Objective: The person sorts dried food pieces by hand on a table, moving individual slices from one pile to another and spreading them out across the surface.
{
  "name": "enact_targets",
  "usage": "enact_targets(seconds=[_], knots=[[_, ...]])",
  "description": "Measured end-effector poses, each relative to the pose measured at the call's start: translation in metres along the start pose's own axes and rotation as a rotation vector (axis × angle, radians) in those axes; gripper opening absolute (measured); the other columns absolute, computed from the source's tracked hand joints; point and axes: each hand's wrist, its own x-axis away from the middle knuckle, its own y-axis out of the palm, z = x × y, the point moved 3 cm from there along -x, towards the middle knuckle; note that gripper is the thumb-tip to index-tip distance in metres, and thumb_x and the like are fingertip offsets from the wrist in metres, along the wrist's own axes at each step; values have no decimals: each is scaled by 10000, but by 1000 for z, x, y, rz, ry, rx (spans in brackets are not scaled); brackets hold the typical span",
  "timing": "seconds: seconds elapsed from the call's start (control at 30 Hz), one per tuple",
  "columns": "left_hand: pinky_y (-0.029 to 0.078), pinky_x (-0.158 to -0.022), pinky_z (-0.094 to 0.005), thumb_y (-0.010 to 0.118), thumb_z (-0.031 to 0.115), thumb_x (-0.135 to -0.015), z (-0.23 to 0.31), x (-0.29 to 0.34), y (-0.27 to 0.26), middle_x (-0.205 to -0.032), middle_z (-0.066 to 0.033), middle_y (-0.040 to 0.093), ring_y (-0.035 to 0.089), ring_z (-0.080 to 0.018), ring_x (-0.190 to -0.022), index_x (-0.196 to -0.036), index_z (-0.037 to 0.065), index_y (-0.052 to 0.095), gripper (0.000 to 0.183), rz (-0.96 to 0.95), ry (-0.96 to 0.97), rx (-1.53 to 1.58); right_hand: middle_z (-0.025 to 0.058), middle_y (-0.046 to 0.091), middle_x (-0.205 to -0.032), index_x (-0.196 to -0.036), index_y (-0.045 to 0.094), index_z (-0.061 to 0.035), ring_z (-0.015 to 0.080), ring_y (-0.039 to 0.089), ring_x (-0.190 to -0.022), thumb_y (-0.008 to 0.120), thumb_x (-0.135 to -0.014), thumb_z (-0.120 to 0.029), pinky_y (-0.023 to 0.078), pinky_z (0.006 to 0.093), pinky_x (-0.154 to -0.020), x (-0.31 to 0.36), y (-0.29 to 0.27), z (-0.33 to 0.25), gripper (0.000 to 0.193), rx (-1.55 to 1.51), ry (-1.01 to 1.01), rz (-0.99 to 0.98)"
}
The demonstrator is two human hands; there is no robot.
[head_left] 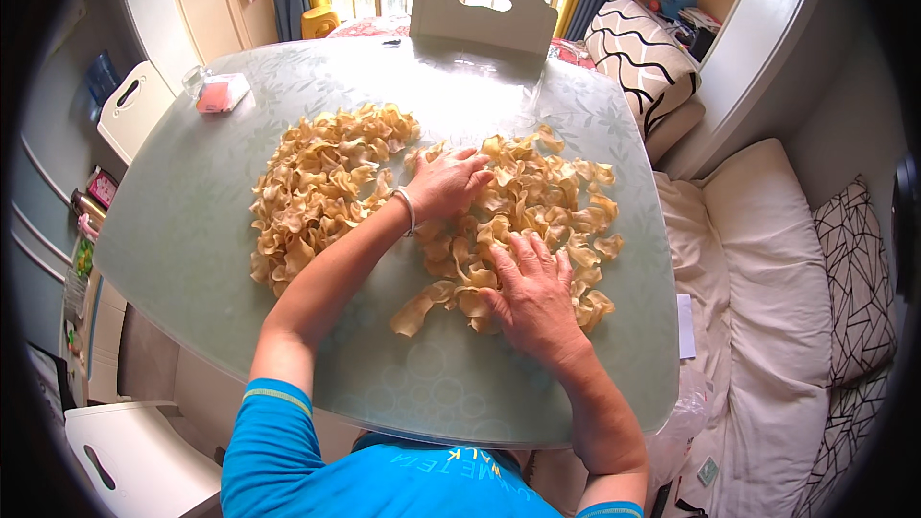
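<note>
Two heaps of curled, pale golden dried slices lie on the table (192,249). The left heap (312,187) is thick and sits left of my left forearm. My left hand (449,182), with a bangle at its wrist, rests on the upper left part of the right heap (547,187), fingers stretched toward the right. Spread over the lower part of that same heap is my right hand (532,293), its fingers apart and pointing away from me. Neither hand grips a slice that I can see; what lies under the palms is hidden. One long slice (422,309) sticks out at the near left.
A pink and white packet (223,93) and a clear glass (195,80) stand at the table's far left. White chairs (484,19) are set around the table. Along the right side runs a sofa (767,259) with patterned cushions (641,62). A small dark object (391,42) lies near the far edge.
</note>
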Motion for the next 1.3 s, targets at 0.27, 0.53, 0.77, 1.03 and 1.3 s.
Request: enact_targets(seconds=[0.27, 0.53, 0.77, 1.03, 1.3], knots=[[348, -1066, -560, 486, 462, -988, 2, -27, 5, -1423, -196, 489, 413, -425, -1338, -1382, 119, 532, 524, 79, -64, -81, 254, 403, -1447, -1431, 448, -82, 407, 361, -1374, 690, -870, -379, 256, 564, -1125, 0, 6, 1, 679, -29, 31, 113], [465, -1014, -420, 628, 312, -930, -8, -41, 13, -1339, -199, 572, 598, -347, -1161, -1251, 74, 649, 400, 244, 107, 310, 239, 442, -1430, -1413, 455, -54, 398, 410, -1353, 741, -823, -272, 344, 491, -1116, -4, -1, -14, 691, -344, -213, 49], [516, -937, -393, 652, 141, -900, -9, -6, -5, -1297, -181, 609, 659, -338, -1049, -1127, 55, 706, 249, 376, 139, 227, 183, 490, -1392, -1356, 504, -101, 349, 420, -1351, 722, -828, -323, 281, 564, -1107, 4, -5, -17, 613, -96, -230, 5], [397, -1081, -479, 633, 339, -925, 14, 44, 5, -1383, -234, 524, 490, -402, -1289, -1252, 124, 655, 391, 49, 160, 237, 195, 480, -1409, -1388, 508, -116, 348, 368, -1381, 632, -896, -431, 199, 623, -1113, 4, -10, 4, 597, 39, 68, -8], [367, -1111, -444, 651, 330, -892, 35, 81, 6, -1400, -232, 504, 458, -414, -1314, -1335, 113, 589, 497, -28, 270, 160, 214, 508, -1377, -1347, 527, -26, 375, 408, -1351, 594, -934, -408, 270, 571, -1116, 1, 7, 11, 567, -39, 61, -18]])
